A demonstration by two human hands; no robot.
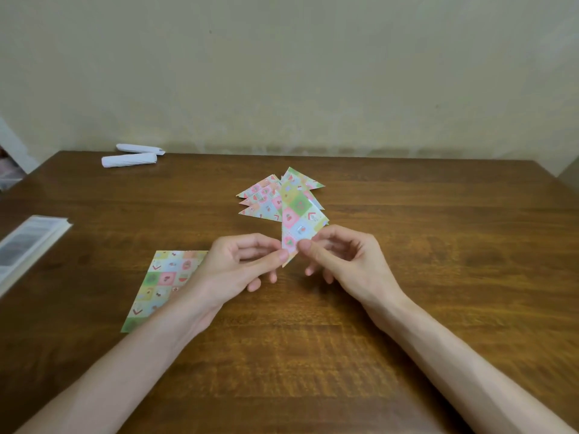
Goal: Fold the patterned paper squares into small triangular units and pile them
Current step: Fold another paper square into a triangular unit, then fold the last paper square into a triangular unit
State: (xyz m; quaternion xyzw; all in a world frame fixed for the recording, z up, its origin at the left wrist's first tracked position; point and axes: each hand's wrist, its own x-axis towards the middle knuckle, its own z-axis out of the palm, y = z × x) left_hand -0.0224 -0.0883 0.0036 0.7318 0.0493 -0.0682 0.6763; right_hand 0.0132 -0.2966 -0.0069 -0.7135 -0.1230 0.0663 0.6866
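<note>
Head view: a folded patterned triangle (299, 219) is pinched at its lower tip by thumb and forefinger of the left hand (247, 261) and the right hand (341, 255), with the other fingers loosely curled. Just beyond the fingertips the pile of folded units (266, 198) is seen. Flat paper squares (163, 283) are partly covered by the left wrist.

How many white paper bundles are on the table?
2. One white bundle lies at the far-left table edge; the second bundle lies in front of it. None seems hidden.

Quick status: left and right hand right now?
Left hand: pinching the folded patterned paper at its lower corner.
Right hand: pinching the same paper, just beside the left thumb.
</note>
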